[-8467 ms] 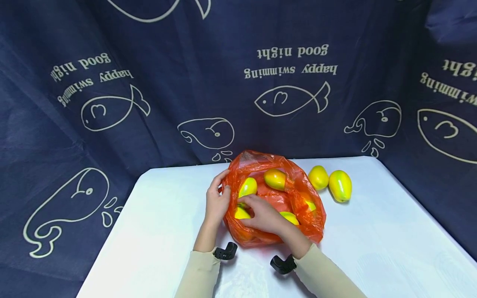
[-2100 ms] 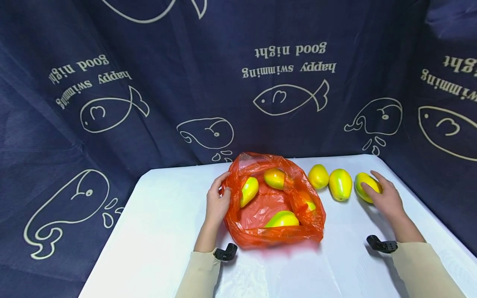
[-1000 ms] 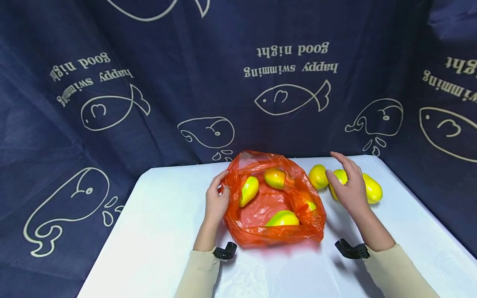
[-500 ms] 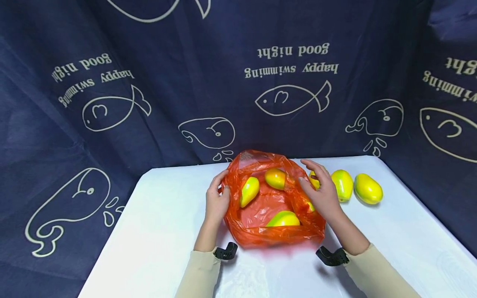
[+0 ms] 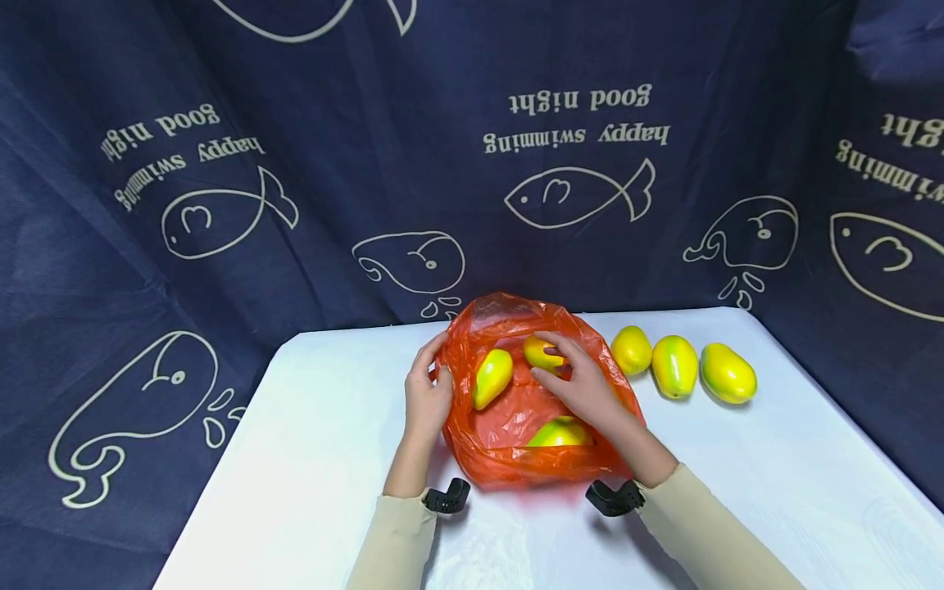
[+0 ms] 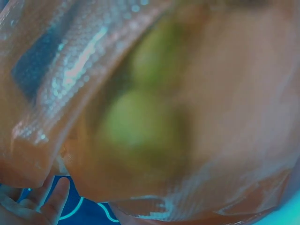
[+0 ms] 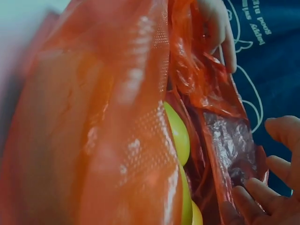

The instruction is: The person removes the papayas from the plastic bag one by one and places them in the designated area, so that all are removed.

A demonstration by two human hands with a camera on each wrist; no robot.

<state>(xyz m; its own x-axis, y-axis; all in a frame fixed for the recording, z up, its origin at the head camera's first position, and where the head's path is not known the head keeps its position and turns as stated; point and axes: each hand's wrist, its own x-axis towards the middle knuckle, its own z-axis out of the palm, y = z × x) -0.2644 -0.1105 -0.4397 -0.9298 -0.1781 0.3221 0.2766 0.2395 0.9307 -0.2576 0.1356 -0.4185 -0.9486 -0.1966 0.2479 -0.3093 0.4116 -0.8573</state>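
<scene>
On the tabletop (image 5: 332,442), a red plastic bag (image 5: 509,469) stands open, with a yellow-green fruit (image 5: 562,431) inside by its near edge. The left hand (image 5: 428,397) pinches the bag's left rim. The right hand (image 5: 583,389), thumb and fingers loosely apart, reaches over the opening with nothing held. Deeper in lie a left fruit (image 5: 493,377) and a back fruit (image 5: 537,352), the latter partly hidden by the right hand's fingers; contact there cannot be told. To the right, three fruits (image 5: 674,366) sit in a row before a navy curtain (image 5: 413,147).
</scene>
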